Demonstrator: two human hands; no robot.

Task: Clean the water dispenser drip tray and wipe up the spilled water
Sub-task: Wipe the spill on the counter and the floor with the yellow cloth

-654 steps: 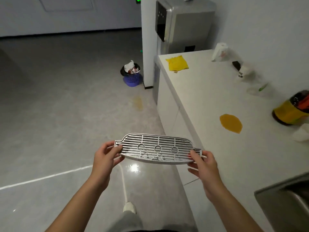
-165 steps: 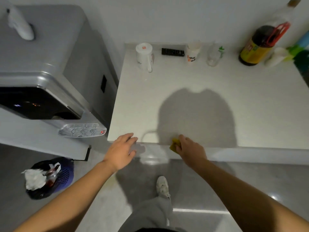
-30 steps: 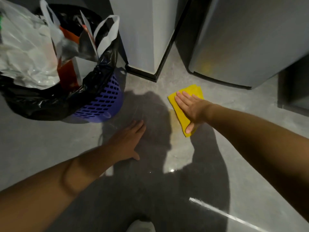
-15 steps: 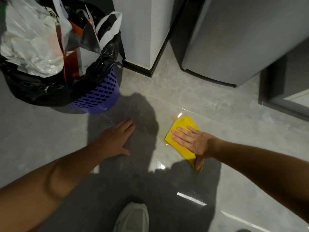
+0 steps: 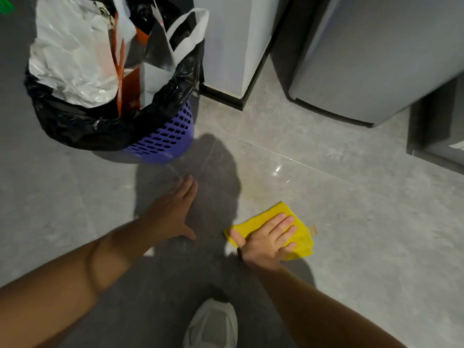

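Note:
A yellow cloth [image 5: 300, 236] lies flat on the grey tiled floor [image 5: 364, 222]. My right hand [image 5: 267, 238] presses down on it with fingers spread, palm covering its left part. My left hand [image 5: 173, 212] rests flat on the floor to the left of the cloth, fingers together, holding nothing. A faint yellowish wet sheen [image 5: 258, 177] shows on the tile beyond the cloth. The base of the silver water dispenser [image 5: 371, 66] stands at the upper right. The drip tray is out of view.
A purple slotted bin [image 5: 163, 136] with a black liner, stuffed with white bags, stands at upper left. A white pillar base with black skirting [image 5: 233, 59] sits between bin and dispenser. A dark cabinet edge [image 5: 437, 136] is at the right. My white shoe [image 5: 211, 325] is below.
My right hand has slid the yellow cloth across the floor toward me and to the right, away from the dispenser base. My left hand has stayed planted on the floor.

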